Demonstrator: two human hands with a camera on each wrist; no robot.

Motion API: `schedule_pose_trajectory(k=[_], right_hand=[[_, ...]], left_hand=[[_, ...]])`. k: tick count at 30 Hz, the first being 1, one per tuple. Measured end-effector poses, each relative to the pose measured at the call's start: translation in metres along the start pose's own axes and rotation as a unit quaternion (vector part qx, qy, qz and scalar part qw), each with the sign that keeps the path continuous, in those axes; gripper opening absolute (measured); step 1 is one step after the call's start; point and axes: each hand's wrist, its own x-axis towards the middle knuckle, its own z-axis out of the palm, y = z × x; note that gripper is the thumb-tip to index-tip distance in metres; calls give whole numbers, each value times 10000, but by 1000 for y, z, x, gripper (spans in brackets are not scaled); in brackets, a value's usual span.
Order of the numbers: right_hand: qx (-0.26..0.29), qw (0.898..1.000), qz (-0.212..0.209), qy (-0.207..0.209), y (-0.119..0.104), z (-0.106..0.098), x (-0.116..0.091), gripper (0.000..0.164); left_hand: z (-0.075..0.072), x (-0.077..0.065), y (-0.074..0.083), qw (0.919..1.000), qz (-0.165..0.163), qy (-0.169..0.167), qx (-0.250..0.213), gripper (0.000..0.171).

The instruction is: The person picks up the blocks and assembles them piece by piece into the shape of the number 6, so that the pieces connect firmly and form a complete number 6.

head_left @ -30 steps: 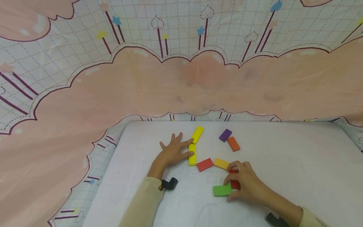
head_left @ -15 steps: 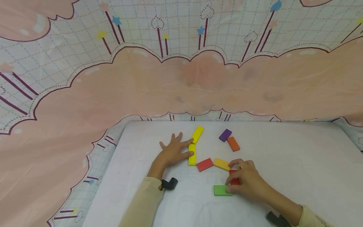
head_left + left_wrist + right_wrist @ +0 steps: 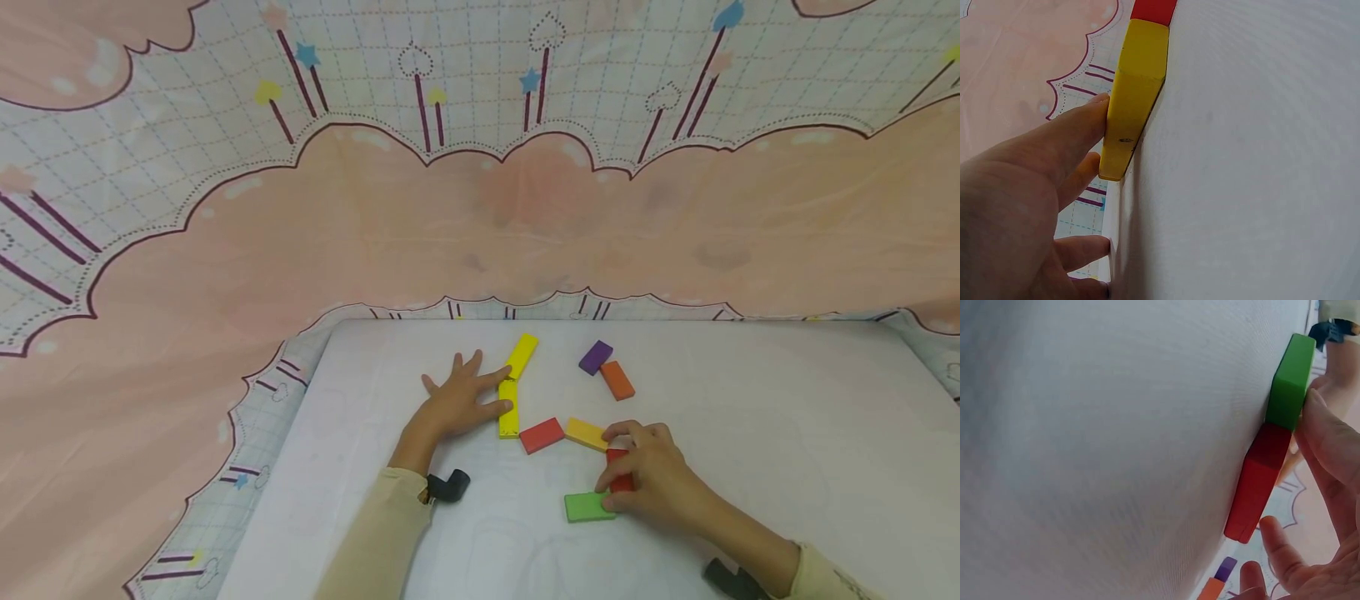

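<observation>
My left hand [image 3: 456, 404] rests at the left side of two yellow blocks, fingers spread. Its thumb and index finger touch the lower yellow block [image 3: 508, 425] and the angled yellow block [image 3: 525, 354]. In the left wrist view the fingertips meet one yellow block [image 3: 1135, 81]. My right hand [image 3: 656, 471] bends over a dark red block [image 3: 618, 473] and a green block [image 3: 585, 507]. Its thumb lies on the green block's right end and the index fingertip is at that block's upper edge. The right wrist view shows the green block [image 3: 1291, 381] end-to-end with the red one [image 3: 1257, 481].
Between the hands, a red block [image 3: 542, 435] and an orange-yellow block [image 3: 585, 433] continue the line of blocks. Farther back, a purple block [image 3: 596, 357] touches an orange block [image 3: 618, 381]. All lie on a white tabletop [image 3: 787, 417], with patterned cloth [image 3: 487, 225] behind.
The right thumb has moved from the green block's near edge onto its top. The green block has shifted slightly. The left hand has stayed in place.
</observation>
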Motion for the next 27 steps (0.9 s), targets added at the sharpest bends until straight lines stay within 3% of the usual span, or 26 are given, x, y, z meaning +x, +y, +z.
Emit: schedule_pose_trajectory(k=[12,22,27], right_hand=[[-61,9997,-66,-208,3,-3,-2,24],[-193,9998,-73,53,15,-14,1,27],[-35,9999,-86,-66,22,-17,3,27]], left_hand=[[0,1,0,10000,-8,-2,-54,64],[-1,0,3,10000,-58,-67,-15,63],[-1,1,2,9999,-122,-75,-17,64]])
